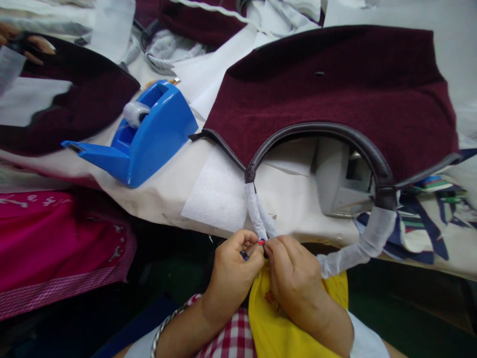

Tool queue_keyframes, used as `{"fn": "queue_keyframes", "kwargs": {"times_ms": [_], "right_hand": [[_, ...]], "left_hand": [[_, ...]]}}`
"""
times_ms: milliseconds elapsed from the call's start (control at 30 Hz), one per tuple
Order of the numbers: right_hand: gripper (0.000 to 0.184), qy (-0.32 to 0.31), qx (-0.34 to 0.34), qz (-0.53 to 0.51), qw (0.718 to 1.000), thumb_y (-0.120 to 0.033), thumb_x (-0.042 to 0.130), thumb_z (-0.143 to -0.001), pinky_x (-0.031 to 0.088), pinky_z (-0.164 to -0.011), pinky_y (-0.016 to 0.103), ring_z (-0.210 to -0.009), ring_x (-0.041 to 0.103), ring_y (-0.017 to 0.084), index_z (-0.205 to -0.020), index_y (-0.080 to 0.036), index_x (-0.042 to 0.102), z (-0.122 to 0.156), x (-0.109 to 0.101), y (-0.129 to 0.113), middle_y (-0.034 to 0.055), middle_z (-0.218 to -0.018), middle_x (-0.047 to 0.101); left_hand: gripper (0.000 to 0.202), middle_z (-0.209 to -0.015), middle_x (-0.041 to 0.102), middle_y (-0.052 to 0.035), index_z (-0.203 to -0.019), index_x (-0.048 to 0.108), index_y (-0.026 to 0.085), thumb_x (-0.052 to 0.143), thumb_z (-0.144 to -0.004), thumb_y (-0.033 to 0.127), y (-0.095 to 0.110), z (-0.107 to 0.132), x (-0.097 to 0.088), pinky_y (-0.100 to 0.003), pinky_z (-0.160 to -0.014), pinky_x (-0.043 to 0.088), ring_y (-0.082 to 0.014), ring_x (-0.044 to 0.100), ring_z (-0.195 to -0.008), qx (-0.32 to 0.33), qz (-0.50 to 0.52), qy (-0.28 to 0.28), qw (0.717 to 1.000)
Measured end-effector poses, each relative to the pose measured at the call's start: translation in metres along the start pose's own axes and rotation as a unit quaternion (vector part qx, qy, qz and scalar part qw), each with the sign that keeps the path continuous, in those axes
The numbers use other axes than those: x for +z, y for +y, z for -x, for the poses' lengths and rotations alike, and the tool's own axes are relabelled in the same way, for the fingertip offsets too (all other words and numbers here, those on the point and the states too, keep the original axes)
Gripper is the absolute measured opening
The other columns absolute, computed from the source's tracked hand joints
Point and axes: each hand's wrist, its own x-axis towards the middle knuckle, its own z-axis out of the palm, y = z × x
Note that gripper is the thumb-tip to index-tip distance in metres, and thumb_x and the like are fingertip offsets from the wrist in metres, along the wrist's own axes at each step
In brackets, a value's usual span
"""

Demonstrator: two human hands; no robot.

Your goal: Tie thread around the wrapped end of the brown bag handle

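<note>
Pinching the soft white wrap (257,211) on the handle (324,132), both hands, left hand (233,271) and right hand (294,278), are closed on it; it is judged light and pliable.

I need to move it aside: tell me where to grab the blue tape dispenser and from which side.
Grip the blue tape dispenser across its tall rear hump, coming down from above, behind the tape roll. That end is bulky with flat sides; the low front tongue tapers thin. Both hands are busy at the wrapped handle.
</note>
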Motion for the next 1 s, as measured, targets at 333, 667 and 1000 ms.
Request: {"fn": "queue_keyframes", "kwargs": {"times_ms": [333, 667, 1000], "right_hand": [[0.015, -0.027, 0.114, -0.099, 0.988, -0.011, 0.039, -0.088, 0.032, -0.058, 0.029, -0.064, 0.046, 0.016, -0.076, -0.014, 0.049, 0.004, -0.002, 0.007, 0.0027, -0.069, 0.047], [0.016, -0.058, 0.108, -0.095, 0.988, -0.012, 0.036, -0.087, 0.031, -0.059, 0.029, -0.065, 0.045, 0.017, -0.077, -0.015, 0.048, -0.003, -0.003, 0.006, 0.003, -0.071, 0.046], [0.011, -0.177, 0.176, -0.204, 0.947, -0.013, 0.04, -0.086, 0.034, -0.063, 0.027, -0.067, 0.047, 0.014, -0.079, -0.017, 0.047, -0.023, -0.008, 0.017, 0.0017, -0.075, 0.052]], "left_hand": [[0.006, -0.072, 0.059, 0.0026, -0.078, 0.055, 0.02, 0.049, -0.075, 0.021, -0.004, -0.002, 0.006, -0.023, -0.065, 0.042, -0.0105, 0.056, -0.069, 0.052, -0.062, -0.025, 0.996], [0.009, -0.068, 0.054, 0.002, -0.074, 0.053, 0.019, 0.045, -0.076, 0.016, -0.002, 0.001, 0.002, -0.025, -0.062, 0.037, -0.0105, 0.051, -0.065, 0.165, -0.195, 0.023, 0.967], [0.006, -0.058, 0.049, 0.0058, -0.071, 0.052, 0.018, 0.049, -0.074, 0.023, -0.001, -0.003, -0.003, -0.019, -0.05, 0.039, -0.0072, 0.048, -0.05, -0.008, 0.007, -0.032, 0.999]]}}
